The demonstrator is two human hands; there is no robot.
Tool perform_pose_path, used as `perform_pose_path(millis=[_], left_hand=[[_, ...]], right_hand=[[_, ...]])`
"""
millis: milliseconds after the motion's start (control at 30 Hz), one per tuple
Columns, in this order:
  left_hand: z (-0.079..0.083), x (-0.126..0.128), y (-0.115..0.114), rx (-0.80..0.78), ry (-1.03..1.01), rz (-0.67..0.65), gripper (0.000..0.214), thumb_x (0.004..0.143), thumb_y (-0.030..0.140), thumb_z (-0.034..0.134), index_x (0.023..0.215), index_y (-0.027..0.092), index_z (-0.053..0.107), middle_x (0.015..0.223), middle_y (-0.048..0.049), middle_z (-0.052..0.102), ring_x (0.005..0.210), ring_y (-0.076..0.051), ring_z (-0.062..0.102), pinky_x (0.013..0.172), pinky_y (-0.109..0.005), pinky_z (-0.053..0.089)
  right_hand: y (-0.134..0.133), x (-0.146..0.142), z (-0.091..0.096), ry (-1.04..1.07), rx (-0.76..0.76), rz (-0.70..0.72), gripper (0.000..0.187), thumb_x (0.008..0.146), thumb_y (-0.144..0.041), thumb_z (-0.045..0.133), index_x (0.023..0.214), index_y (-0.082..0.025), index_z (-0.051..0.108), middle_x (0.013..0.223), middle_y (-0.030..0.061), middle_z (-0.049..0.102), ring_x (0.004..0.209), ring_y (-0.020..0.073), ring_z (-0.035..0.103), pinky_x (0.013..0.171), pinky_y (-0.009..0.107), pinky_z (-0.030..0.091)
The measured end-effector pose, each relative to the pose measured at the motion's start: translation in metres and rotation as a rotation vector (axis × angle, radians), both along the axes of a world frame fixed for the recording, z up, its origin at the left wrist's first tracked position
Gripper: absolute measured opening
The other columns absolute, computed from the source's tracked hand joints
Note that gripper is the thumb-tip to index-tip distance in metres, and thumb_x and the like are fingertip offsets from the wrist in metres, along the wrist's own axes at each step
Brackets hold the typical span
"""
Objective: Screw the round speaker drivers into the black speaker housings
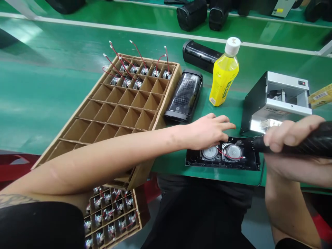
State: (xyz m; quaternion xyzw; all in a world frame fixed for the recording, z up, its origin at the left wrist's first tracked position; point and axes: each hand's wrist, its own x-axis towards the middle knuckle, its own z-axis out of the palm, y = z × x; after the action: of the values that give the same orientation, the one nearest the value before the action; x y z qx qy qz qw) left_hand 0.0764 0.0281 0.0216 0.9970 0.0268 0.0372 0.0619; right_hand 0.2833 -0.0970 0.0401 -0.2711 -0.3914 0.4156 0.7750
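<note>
A black speaker panel [223,164] with two round silver drivers and red wires lies at the near edge of the green table. My left hand [210,129] rests on its far edge, fingers stretched forward and flat, holding it down. My right hand [290,136] is wrapped round the black grip of an electric screwdriver [298,143], whose tip points left onto the panel's right end beside the right driver [232,152].
A cardboard divider tray [121,107] holds several small wired speakers in its far rows. A black speaker housing [184,95], a yellow drink bottle [224,74] and a grey metal box [277,100] stand behind. A second tray of speakers [111,216] sits below the table.
</note>
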Motion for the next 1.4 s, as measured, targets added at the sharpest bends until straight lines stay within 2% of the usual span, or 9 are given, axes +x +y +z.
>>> perform_pose_path(millis=[133, 300, 433, 733, 833, 967, 1133, 1300, 1400], left_hand=[[-0.002, -0.029, 0.006, -0.265, -0.173, 0.160, 0.020, 0.104, 0.021, 0.059, 0.116, 0.018, 0.076, 0.137, -0.0119, 0.070, 0.119, -0.026, 0.068, 0.098, -0.039, 0.056], [-0.024, -0.044, 0.004, -0.538, -0.283, 0.235, 0.018, 0.101, 0.015, 0.061, 0.116, 0.014, 0.072, 0.122, -0.0107, 0.076, 0.113, -0.023, 0.072, 0.100, -0.036, 0.057], [-0.035, -0.045, -0.002, -0.654, -0.276, 0.293, 0.025, 0.100, 0.016, 0.065, 0.124, 0.012, 0.068, 0.120, -0.0110, 0.077, 0.107, -0.022, 0.075, 0.096, -0.035, 0.059], [-0.036, -0.040, -0.012, -0.638, -0.222, 0.344, 0.027, 0.100, 0.015, 0.062, 0.126, 0.014, 0.067, 0.121, -0.0113, 0.077, 0.111, -0.025, 0.074, 0.096, -0.037, 0.059], [-0.035, -0.041, -0.014, -0.627, -0.231, 0.343, 0.028, 0.100, 0.015, 0.062, 0.127, 0.015, 0.066, 0.122, -0.0106, 0.077, 0.113, -0.024, 0.073, 0.098, -0.037, 0.058], [-0.035, -0.043, -0.015, -0.600, -0.256, 0.326, 0.028, 0.101, 0.016, 0.061, 0.128, 0.016, 0.065, 0.122, -0.0105, 0.075, 0.112, -0.024, 0.072, 0.098, -0.037, 0.058], [-0.038, -0.044, -0.014, -0.566, -0.297, 0.300, 0.028, 0.101, 0.016, 0.060, 0.128, 0.015, 0.064, 0.125, -0.0117, 0.073, 0.116, -0.024, 0.069, 0.102, -0.038, 0.057], [-0.038, -0.046, -0.012, -0.500, -0.334, 0.257, 0.026, 0.104, 0.020, 0.057, 0.128, 0.016, 0.064, 0.133, -0.0127, 0.070, 0.122, -0.024, 0.064, 0.107, -0.040, 0.053], [-0.032, -0.045, -0.015, -0.369, -0.308, 0.242, 0.028, 0.105, 0.026, 0.057, 0.131, 0.017, 0.066, 0.142, -0.0151, 0.065, 0.125, -0.028, 0.060, 0.103, -0.045, 0.052]], right_hand=[[0.022, -0.022, 0.004, -0.348, 0.093, 0.015, 0.051, 0.092, -0.074, 0.064, 0.125, -0.036, 0.072, 0.076, 0.0023, 0.053, 0.059, 0.0126, 0.050, 0.055, 0.029, 0.050], [0.019, -0.037, 0.005, -0.402, 0.091, 0.043, 0.052, 0.091, -0.075, 0.064, 0.123, -0.035, 0.073, 0.074, 0.0017, 0.051, 0.057, 0.0128, 0.049, 0.051, 0.029, 0.047], [0.024, -0.045, 0.007, -0.487, 0.116, 0.073, 0.050, 0.091, -0.072, 0.067, 0.120, -0.032, 0.073, 0.071, 0.0010, 0.053, 0.055, 0.0122, 0.051, 0.049, 0.028, 0.048], [0.036, -0.048, 0.002, -0.468, 0.046, 0.247, 0.054, 0.088, -0.071, 0.071, 0.122, -0.029, 0.073, 0.072, 0.0026, 0.056, 0.056, 0.0133, 0.053, 0.049, 0.027, 0.045], [0.035, -0.051, -0.001, -0.375, -0.008, 0.191, 0.053, 0.086, -0.071, 0.073, 0.121, -0.030, 0.073, 0.071, 0.0016, 0.054, 0.055, 0.0131, 0.052, 0.048, 0.026, 0.042], [0.032, -0.050, -0.004, -0.381, 0.042, 0.073, 0.052, 0.089, -0.072, 0.069, 0.121, -0.031, 0.075, 0.070, 0.0012, 0.050, 0.054, 0.0122, 0.048, 0.045, 0.026, 0.041], [0.024, -0.045, 0.006, -0.345, 0.043, 0.015, 0.047, 0.085, -0.069, 0.076, 0.119, -0.036, 0.076, 0.072, 0.0013, 0.047, 0.055, 0.0102, 0.043, 0.047, 0.025, 0.043], [0.017, -0.033, 0.008, -0.379, 0.108, 0.014, 0.045, 0.091, -0.064, 0.070, 0.125, -0.034, 0.074, 0.071, 0.0012, 0.043, 0.058, 0.0099, 0.043, 0.051, 0.025, 0.043], [0.013, -0.020, 0.005, -0.420, 0.136, 0.004, 0.052, 0.096, -0.074, 0.057, 0.131, -0.038, 0.071, 0.072, 0.0014, 0.043, 0.056, 0.0093, 0.042, 0.049, 0.024, 0.041]])
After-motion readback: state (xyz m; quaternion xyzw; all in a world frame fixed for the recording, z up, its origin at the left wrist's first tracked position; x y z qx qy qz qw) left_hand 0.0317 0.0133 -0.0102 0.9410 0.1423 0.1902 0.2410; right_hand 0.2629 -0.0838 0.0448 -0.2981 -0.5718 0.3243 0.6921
